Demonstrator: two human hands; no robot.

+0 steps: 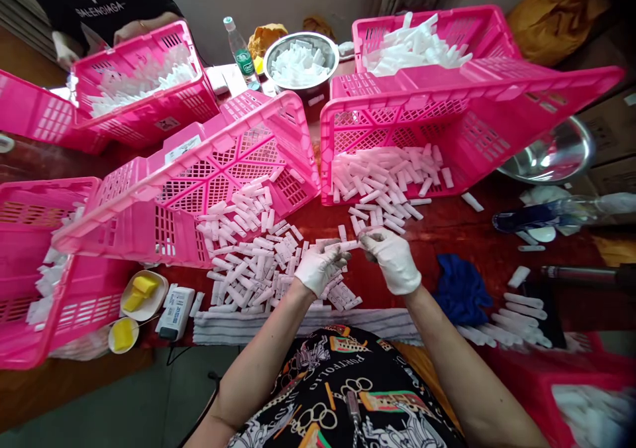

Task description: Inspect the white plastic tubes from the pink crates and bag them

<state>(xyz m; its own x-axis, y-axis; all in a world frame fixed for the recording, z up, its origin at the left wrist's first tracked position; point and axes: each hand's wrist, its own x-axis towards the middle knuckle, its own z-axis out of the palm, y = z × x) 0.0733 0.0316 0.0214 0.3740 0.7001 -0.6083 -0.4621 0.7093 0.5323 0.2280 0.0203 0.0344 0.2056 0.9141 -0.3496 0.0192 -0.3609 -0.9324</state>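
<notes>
My left hand (318, 268), in a white glove with bare fingertips, pinches the left end of a small white plastic piece (350, 244). At that piece's right end are the closed fingers of my right hand (394, 257), gloved the same way. Under and left of my left hand, a heap of similar white pieces (258, 269), some with dark printing, spreads over the red table (392, 295). Beyond my right hand, plainer white pieces (385, 183) spill out of a tipped pink crate (477, 136).
Another tipped pink crate (199, 189) lies on the left. A steel bowl (334, 60) of white parts and a water bottle (241, 54) stand behind. A striped towel (223, 329) lines the front edge; a blue cloth (462, 289) lies right. A co-worker's hand (144, 29) touches a far crate.
</notes>
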